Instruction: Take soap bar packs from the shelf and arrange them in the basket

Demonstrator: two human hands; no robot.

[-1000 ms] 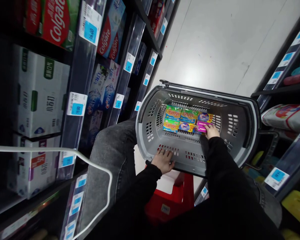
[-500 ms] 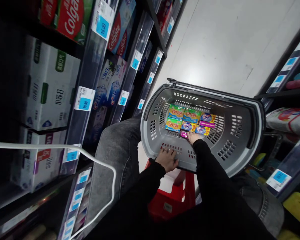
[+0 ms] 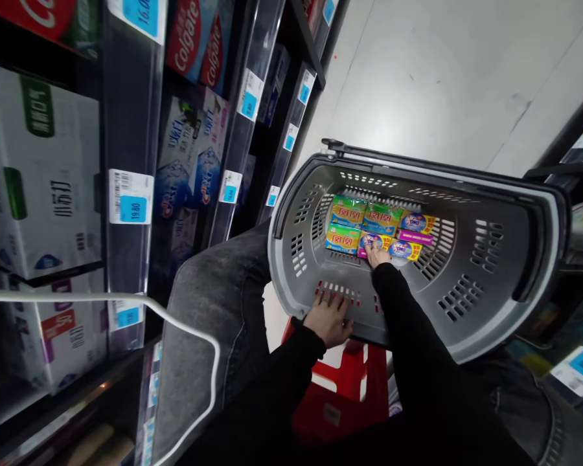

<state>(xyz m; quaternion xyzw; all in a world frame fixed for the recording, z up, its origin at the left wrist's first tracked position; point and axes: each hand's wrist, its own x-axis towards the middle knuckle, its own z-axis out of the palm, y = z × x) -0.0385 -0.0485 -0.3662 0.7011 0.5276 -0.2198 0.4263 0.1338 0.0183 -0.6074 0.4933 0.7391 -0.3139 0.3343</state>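
A grey plastic shopping basket (image 3: 466, 272) stands tilted towards me between my knees. My left hand (image 3: 329, 317) is hooked over its near rim, fingers down against the inner wall. Deep inside, my right hand (image 3: 379, 255) has its fingers on an OMO soap pack (image 3: 370, 242) in the near row. Another OMO pack (image 3: 404, 250) lies just right of that hand, and one more OMO pack (image 3: 416, 222) sits behind it. Green and orange soap packs (image 3: 342, 239) fill the left part of the group.
Shelves of boxed toothpaste (image 3: 194, 149) with price tags rise on my left. A white cable (image 3: 175, 319) loops past my left knee. Below the basket is a red plastic object (image 3: 344, 408). Grey floor (image 3: 432, 77) stretches ahead, and another shelf borders the right.
My right hand moved left from the right end of the packs and brought an OMO pack into the near row's middle. The left hand stays on the rim. The view has shifted.
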